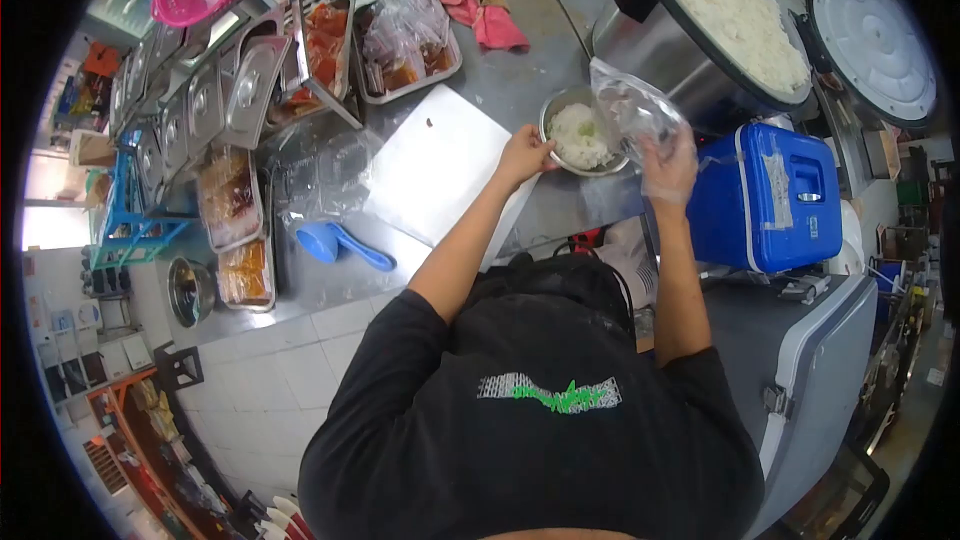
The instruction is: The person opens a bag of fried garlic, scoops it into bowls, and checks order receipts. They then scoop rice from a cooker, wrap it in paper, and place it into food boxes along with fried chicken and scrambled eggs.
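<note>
A small metal bowl (545, 130) of white rice (578, 138), with a pale green patch in its middle, sits at the counter's right part. My left hand (527, 155) pinches the bowl's left rim between thumb and fingers. On the other side, my right hand (670, 165), covered by a clear plastic glove, has its fingers closed on a crumpled clear plastic bag (632, 105). The bag overlaps the bowl's right edge in this view. Left of my left hand lies a stack of white paper sheets (440, 165).
A large cooker of rice (735, 15) stands at the back right, lid open, behind a blue cooler box (770, 195). A blue ladle (345, 245) lies left, near trays of bagged food (230, 195). A pink cloth (490, 18) rests at the back.
</note>
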Motion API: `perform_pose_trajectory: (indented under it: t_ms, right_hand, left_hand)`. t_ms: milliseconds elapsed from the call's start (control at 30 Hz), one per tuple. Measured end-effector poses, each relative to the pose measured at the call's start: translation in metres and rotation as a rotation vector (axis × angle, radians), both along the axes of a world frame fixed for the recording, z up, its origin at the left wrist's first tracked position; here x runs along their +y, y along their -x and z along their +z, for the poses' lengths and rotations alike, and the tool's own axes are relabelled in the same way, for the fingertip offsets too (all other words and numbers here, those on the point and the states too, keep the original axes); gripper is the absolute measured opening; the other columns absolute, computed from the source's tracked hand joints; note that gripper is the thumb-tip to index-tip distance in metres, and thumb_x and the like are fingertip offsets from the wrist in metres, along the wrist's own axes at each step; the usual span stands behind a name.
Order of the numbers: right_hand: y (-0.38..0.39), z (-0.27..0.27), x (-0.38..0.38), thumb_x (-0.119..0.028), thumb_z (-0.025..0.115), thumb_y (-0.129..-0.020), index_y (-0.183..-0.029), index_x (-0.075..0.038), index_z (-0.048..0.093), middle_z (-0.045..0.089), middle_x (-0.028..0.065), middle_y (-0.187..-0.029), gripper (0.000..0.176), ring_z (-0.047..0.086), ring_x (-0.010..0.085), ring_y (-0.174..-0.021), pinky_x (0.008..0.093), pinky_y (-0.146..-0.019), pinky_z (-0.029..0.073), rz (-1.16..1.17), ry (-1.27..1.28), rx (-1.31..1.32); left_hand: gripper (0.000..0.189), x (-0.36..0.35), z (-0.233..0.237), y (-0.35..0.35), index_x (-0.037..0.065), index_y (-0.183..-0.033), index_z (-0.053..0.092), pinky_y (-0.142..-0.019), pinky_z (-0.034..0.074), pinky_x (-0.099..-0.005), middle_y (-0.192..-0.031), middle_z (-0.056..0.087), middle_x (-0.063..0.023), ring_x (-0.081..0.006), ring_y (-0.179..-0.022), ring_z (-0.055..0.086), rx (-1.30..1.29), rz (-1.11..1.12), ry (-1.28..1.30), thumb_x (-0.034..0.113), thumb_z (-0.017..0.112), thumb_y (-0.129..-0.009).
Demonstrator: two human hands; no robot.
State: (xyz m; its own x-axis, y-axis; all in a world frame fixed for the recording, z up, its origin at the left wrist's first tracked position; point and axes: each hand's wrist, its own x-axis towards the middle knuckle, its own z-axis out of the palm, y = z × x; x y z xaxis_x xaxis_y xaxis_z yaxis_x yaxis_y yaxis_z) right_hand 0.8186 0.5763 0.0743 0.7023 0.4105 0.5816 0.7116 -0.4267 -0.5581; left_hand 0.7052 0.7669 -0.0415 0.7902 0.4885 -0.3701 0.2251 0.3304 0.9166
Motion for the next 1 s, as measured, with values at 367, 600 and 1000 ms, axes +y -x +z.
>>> perform_pose_trajectory:
  t_ms: [367,600,1000]
  right_hand:
    - [-0.008,-0.011,-0.031,-0.024,0.075,-0.076,-0.118,0.002,0.053,0.064,0.0217,-0.099,0.054,0.063,0.0332,-0.088,0.0365,-0.077,0.049,0.010,0.078,0.028]
    - [-0.016,-0.009,-0.012,-0.026,0.076,-0.075,-0.115,0.005,0.053,0.062,0.0194,-0.097,0.056,0.060,0.0285,-0.084,0.0363,-0.076,0.047,0.039,-0.060,0.198]
    - [-0.026,-0.020,0.010,-0.027,0.075,-0.076,-0.117,0.003,0.053,0.062,0.0190,-0.101,0.055,0.058,0.0279,-0.091,0.0361,-0.083,0.045,0.007,-0.032,0.174]
  left_hand:
    - [0.021,-0.005,-0.018,0.003,0.001,-0.094,0.048,-0.049,0.052,-0.0260,-0.076,0.060,-0.0086,-0.0154,-0.058,0.063,-0.056,0.061,0.012,0.011,0.064,-0.086]
    - [0.024,-0.007,0.002,0.006,0.002,-0.102,0.046,-0.055,0.054,-0.0249,-0.081,0.058,-0.0064,-0.0144,-0.065,0.063,0.019,0.004,0.041,0.014,0.061,-0.089]
    - [0.018,-0.010,-0.005,0.007,0.003,-0.103,0.044,-0.065,0.057,-0.0270,-0.094,0.056,-0.0094,-0.0190,-0.075,0.065,-0.035,0.044,0.130,0.018,0.050,-0.095]
